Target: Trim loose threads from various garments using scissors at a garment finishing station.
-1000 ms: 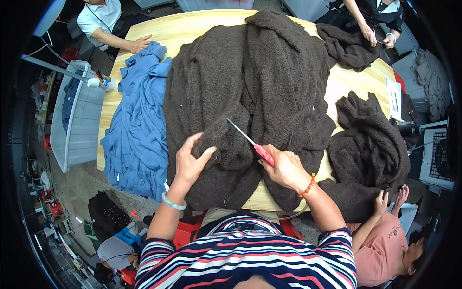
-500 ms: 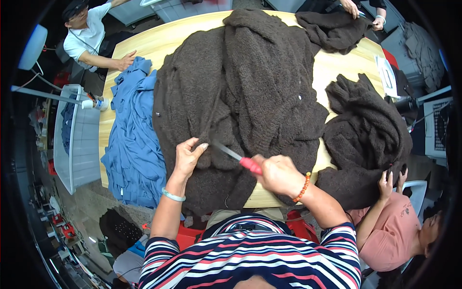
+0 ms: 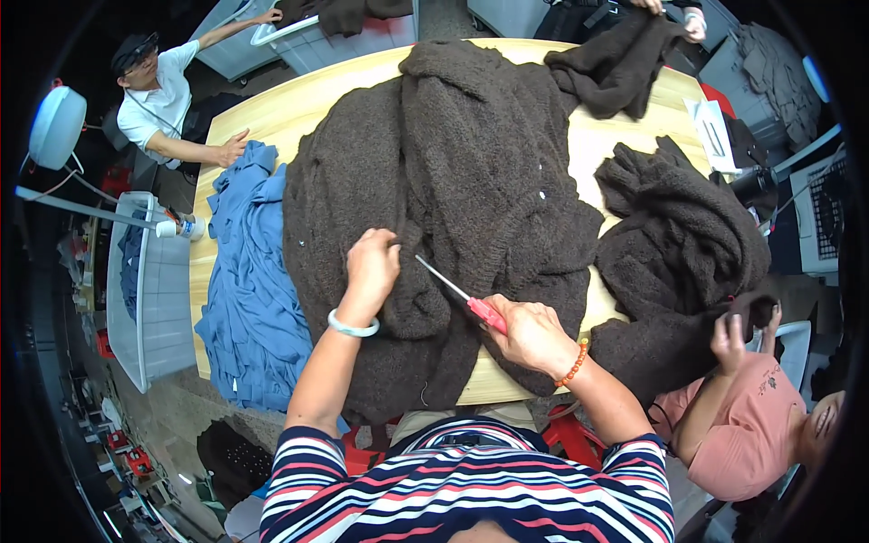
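A large heap of dark brown knit garments (image 3: 489,154) covers the middle of the table in front of me. My left hand (image 3: 372,270), with a pale bangle at its wrist, has its fingers bent together on a fold of this knit; the thumb is mostly hidden. In my right hand (image 3: 534,337) is a red-handled tool (image 3: 487,314) with a thin, pointed metal blade. The tip points up and left, over the knit and a little to the right of my left fingers. An orange bead bracelet circles my right wrist.
Blue garments (image 3: 249,299) lie along the left side, near a person's hand (image 3: 233,147). At right is another brown knit pile (image 3: 679,235), where a person in pink handles its near end. Someone at the far right lifts a brown piece (image 3: 625,68). A white bin (image 3: 163,308) stands left.
My left hand has moved up and turned, its fingers now bent inward. The blade, blurred before, now shows sharply. The far-right person has raised the brown piece.
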A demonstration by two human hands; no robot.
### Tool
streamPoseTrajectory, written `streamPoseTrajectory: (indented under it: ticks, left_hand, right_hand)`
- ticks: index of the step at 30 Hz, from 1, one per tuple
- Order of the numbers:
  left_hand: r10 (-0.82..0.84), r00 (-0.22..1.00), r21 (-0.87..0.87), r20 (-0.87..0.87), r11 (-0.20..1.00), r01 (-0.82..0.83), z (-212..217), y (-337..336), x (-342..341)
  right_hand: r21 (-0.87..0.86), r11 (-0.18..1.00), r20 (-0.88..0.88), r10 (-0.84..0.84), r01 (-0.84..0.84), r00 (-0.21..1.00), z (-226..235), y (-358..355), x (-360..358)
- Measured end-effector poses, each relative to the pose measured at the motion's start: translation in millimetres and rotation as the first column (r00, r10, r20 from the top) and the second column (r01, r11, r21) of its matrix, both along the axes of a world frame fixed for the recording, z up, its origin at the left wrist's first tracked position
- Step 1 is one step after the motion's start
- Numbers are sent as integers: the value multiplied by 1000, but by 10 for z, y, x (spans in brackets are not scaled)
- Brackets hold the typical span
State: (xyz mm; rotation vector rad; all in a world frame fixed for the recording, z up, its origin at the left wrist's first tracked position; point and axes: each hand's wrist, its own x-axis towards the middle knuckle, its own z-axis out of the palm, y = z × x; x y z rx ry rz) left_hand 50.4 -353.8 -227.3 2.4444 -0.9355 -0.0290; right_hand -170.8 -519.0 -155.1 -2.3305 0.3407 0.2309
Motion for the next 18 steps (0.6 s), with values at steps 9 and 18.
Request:
streamPoseTrajectory:
  ticks: [9,18]
  left_hand:
    - [-166,578,-487,-799,743,-459,-313,490,93]
    - [-36,663,-290,-747,916,-277,-120,522,229]
  right_hand:
    - [-60,986,41,158,-156,987,-24,72,230]
    - [41,997,4,-59,59,998,27,-29,270]
